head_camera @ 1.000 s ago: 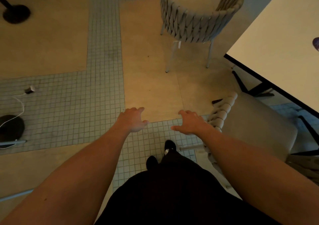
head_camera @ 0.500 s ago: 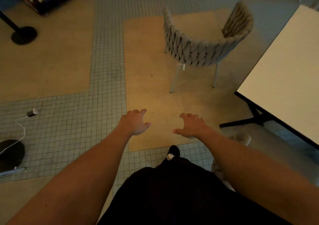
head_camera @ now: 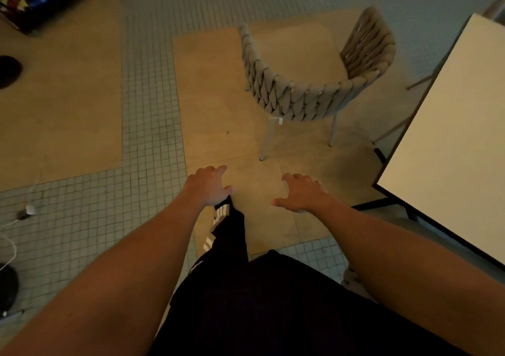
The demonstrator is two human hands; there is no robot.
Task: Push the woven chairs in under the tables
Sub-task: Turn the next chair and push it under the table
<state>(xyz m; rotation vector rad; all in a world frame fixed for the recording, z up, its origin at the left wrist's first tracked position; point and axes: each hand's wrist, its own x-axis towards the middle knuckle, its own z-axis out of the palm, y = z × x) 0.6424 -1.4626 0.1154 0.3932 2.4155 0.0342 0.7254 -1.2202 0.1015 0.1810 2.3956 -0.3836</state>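
Head view: both hands spread, empty; rope-woven curved chair (head_camera: 308, 99) beside flat table (head_camera: 448, 148)

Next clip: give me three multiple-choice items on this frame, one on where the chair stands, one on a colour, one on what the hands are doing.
1. Where is the woven chair?
A. tucked under the table
B. out on the floor, left of the table
C. lying on its side

2. What colour is the tabletop?
A. white
B. red
C. black

3. What state are the left hand and right hand in?
A. both gripping the chair
B. one on the table
C. both open, touching nothing

Key: 1 B, all of it clear of the table; 2 A, a pale top with a dark edge; 3 C, fingers spread short of the chair.
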